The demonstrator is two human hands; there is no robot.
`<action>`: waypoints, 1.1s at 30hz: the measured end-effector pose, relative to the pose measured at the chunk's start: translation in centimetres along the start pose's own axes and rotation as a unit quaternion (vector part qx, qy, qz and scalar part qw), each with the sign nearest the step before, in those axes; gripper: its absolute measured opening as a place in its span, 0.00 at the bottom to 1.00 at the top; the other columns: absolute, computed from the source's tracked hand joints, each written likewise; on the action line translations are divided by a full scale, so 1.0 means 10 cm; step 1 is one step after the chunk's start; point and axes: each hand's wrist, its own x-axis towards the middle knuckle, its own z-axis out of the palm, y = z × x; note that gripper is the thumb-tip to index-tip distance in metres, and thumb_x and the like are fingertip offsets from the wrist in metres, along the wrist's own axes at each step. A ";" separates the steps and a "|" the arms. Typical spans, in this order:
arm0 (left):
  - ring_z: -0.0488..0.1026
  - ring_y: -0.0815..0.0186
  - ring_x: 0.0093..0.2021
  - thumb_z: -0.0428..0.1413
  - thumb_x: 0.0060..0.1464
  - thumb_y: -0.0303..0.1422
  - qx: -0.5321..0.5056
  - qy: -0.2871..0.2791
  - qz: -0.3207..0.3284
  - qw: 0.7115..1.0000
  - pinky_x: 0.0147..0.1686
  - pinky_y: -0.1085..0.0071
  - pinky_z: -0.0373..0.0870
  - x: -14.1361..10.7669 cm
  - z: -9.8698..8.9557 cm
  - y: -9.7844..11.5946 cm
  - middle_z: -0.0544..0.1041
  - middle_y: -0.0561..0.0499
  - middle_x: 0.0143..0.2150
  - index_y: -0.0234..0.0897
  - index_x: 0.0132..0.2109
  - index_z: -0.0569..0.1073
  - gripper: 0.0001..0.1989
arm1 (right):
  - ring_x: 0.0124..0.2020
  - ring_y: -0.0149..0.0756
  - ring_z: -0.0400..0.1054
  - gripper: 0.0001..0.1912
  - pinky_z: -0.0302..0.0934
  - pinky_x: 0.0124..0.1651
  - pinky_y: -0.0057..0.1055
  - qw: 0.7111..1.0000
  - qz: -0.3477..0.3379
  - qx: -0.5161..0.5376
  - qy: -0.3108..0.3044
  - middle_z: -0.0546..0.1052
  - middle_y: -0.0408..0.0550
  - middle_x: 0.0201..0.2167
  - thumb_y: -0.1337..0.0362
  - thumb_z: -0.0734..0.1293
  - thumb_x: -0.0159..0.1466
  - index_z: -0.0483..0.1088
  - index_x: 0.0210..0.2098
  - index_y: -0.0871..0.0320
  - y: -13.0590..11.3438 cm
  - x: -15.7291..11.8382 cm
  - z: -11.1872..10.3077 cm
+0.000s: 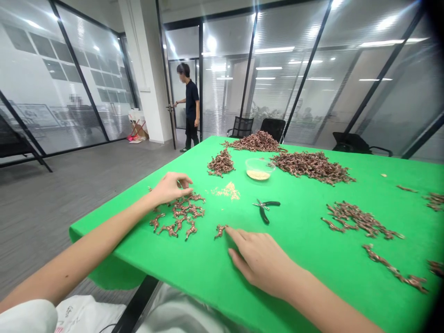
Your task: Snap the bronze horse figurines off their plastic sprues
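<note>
My left hand [172, 187] hovers at the back of a loose group of small brown horse-like figurines [180, 215] near the table's left edge. Its thumb and fingers curl together at the tips; whatever sits between them, if anything, I cannot make out. My right hand [260, 259] rests low over the green cloth, index finger stretched out and thumb apart. That fingertip touches a single brown figurine [220, 231] lying to the right of the group. Black-handled pliers [265, 210] lie with jaws apart beyond my right hand.
Tan bits [229, 190] are scattered near a clear bowl [259, 170] with more inside. Large figurine piles [312, 166] stand at the back, smaller clusters [362, 218] at right. The green cloth [194, 273] hangs over the edge. A person [192, 104] stands at the door.
</note>
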 end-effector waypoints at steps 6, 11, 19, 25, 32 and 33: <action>0.79 0.54 0.43 0.61 0.51 0.43 0.034 -0.011 -0.036 0.999 0.47 0.60 0.74 0.01 0.02 -0.06 0.83 0.43 0.42 0.36 0.39 0.82 0.15 | 0.45 0.50 0.75 0.28 0.63 0.40 0.41 1.000 0.005 0.006 -0.006 0.77 0.59 0.53 0.61 0.55 0.73 0.55 0.70 0.65 0.01 -0.01 -0.02; 0.78 0.55 0.44 0.60 0.54 0.46 0.037 -0.049 -0.029 0.998 0.51 0.60 0.72 0.00 -0.02 0.01 0.83 0.45 0.42 0.39 0.37 0.83 0.16 | 0.44 0.48 0.75 0.26 0.62 0.39 0.39 1.000 -0.001 0.015 -0.004 0.78 0.57 0.51 0.61 0.55 0.73 0.58 0.69 0.63 0.01 0.01 -0.01; 0.77 0.54 0.48 0.61 0.54 0.48 0.025 -0.090 -0.009 0.996 0.55 0.59 0.69 -0.02 -0.01 0.15 0.82 0.45 0.47 0.39 0.33 0.81 0.17 | 0.45 0.48 0.75 0.24 0.61 0.39 0.39 1.000 -0.007 0.007 0.003 0.77 0.57 0.51 0.62 0.55 0.74 0.59 0.66 0.64 0.02 -0.01 0.01; 0.78 0.56 0.45 0.58 0.57 0.47 0.018 -0.067 -0.019 0.997 0.50 0.62 0.71 0.00 0.00 0.09 0.83 0.45 0.43 0.37 0.34 0.79 0.17 | 0.40 0.46 0.76 0.14 0.54 0.34 0.37 1.000 0.004 0.001 0.002 0.78 0.53 0.45 0.64 0.57 0.73 0.65 0.55 0.61 -0.01 0.01 -0.02; 0.76 0.59 0.37 0.51 0.63 0.49 0.013 -0.032 -0.017 0.999 0.39 0.67 0.71 0.00 0.00 0.09 0.81 0.46 0.36 0.34 0.39 0.77 0.22 | 0.36 0.43 0.75 0.06 0.47 0.31 0.35 1.000 0.001 -0.006 0.000 0.78 0.49 0.39 0.63 0.58 0.73 0.64 0.45 0.58 -0.02 0.00 -0.06; 0.75 0.60 0.36 0.50 0.64 0.49 0.012 -0.030 -0.014 0.999 0.37 0.68 0.70 0.00 0.00 0.09 0.80 0.46 0.35 0.34 0.39 0.76 0.22 | 0.36 0.44 0.75 0.07 0.47 0.31 0.35 1.000 -0.003 -0.001 0.003 0.78 0.49 0.39 0.62 0.58 0.74 0.64 0.45 0.58 -0.02 -0.01 -0.06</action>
